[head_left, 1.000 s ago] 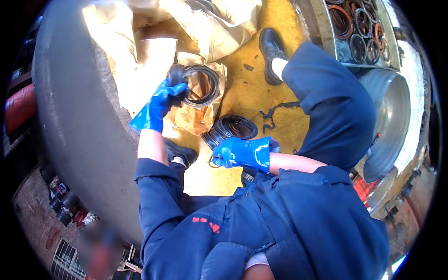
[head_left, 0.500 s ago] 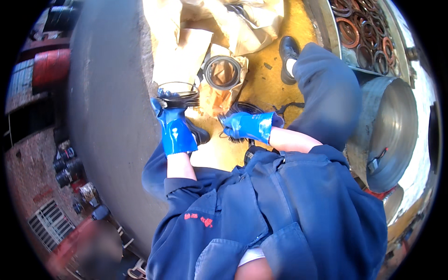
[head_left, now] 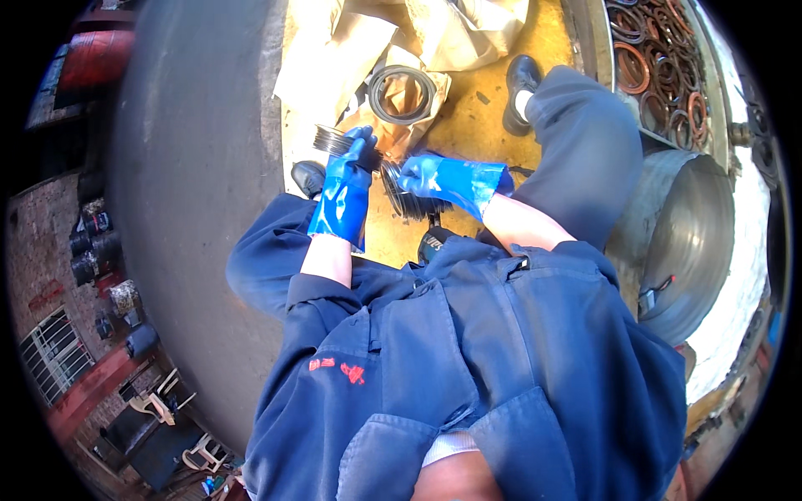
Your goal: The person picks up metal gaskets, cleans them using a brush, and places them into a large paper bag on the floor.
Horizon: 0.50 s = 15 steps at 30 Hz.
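My left hand (head_left: 347, 179), in a long blue rubber glove, is closed around a stack of thin black rings (head_left: 331, 140). The stack is held up on the hand's far left side. Close by on the right, my right hand (head_left: 428, 176), in a matching glove, has its fingers curled at a row of black rings (head_left: 403, 199). These rings stand on edge, fanned out just below it. The fingertips hide how they grip. Beyond both hands, a thicker coil of dark rings (head_left: 402, 94) lies on crumpled brown paper (head_left: 436, 92).
Large tan paper sheets (head_left: 468, 37) cover the far part of the yellow floor (head_left: 484, 100). A broad dark curved surface (head_left: 200, 167) runs along the left. At right stand a metal bin of rusty rings (head_left: 660, 58) and a big open metal drum (head_left: 685, 242).
My left hand has moved right, toward my right hand, carrying its stack of rings, which is now tilted. My right hand has risen slightly at the row of rings.
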Each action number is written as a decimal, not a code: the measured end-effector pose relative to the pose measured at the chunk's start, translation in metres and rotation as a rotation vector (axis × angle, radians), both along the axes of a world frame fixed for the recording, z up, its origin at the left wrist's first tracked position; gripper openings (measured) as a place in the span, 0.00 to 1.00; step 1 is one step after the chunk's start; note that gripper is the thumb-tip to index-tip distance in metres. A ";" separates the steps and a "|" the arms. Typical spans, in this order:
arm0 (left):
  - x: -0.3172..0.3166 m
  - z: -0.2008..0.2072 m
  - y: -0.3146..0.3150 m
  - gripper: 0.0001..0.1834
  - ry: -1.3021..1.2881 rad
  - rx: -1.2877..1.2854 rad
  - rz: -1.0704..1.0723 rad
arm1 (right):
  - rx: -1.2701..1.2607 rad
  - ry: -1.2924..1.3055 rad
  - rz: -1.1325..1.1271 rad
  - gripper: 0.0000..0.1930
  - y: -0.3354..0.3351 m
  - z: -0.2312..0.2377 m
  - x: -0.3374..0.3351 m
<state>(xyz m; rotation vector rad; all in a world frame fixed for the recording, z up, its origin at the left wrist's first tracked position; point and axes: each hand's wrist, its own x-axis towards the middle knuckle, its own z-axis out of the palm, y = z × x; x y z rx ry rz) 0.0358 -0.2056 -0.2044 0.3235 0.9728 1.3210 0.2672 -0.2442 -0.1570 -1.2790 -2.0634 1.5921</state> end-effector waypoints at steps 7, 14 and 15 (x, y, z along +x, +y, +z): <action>-0.003 -0.007 -0.030 0.17 -0.050 -0.097 -0.350 | -0.021 0.014 -0.032 0.15 0.008 -0.010 0.008; 0.005 0.000 -0.033 0.16 -0.068 -0.059 -0.338 | -0.024 0.019 -0.068 0.15 0.022 -0.018 0.012; 0.006 0.002 -0.034 0.16 -0.083 -0.060 -0.329 | -0.027 0.018 -0.072 0.15 0.023 -0.018 0.013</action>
